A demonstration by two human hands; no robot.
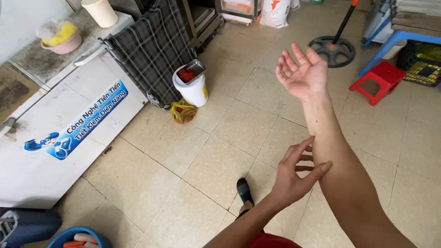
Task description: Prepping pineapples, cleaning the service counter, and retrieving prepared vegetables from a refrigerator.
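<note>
While the right hand [302,73] is held out over the tiled floor [216,160], palm up, fingers loosely spread and holding nothing, the left hand [294,174], open too, touches the right forearm [340,170]; light fingertip strokes serve best.

I have one view only, from the camera on my head, tilted steeply down and forward over the tiled floor [220,151]. My forearms fill the near right, close to the lens; the white chest freezer [59,138] lies left, the red stool [379,80] far right.
</note>
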